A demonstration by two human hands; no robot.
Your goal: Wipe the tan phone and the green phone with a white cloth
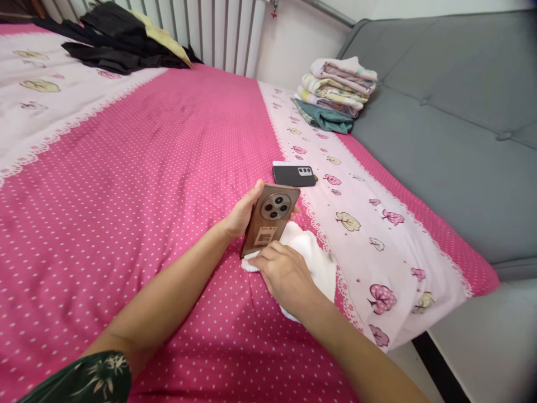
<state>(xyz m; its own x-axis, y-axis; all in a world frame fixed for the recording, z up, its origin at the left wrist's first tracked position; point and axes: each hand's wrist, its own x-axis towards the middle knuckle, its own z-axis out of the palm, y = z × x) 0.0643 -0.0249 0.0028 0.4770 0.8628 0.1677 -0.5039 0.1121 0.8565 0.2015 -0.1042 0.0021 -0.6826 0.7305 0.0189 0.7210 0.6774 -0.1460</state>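
My left hand [243,215] grips a brown smartphone [260,218] by its sides, thumb on the near edge and fingertips on the far one. The phone stands tilted above the bed, its back with a round camera ring and a paper label towards me. A white cloth [312,254] hangs and bunches under my right hand [285,274], whose fingers pinch it against the phone's lower edge. Just beyond the phone, a dark phone case [287,176] with camera openings lies on the bedspread. Whether a phone is inside it I cannot tell.
A pink and white bedspread [201,140] covers the bed. Folded cloths [335,92] are stacked by the grey padded headboard [440,112]. Dark clothes [121,42] lie in a heap at the far left, before a white radiator [213,33]. The bed's edge drops off at the lower right.
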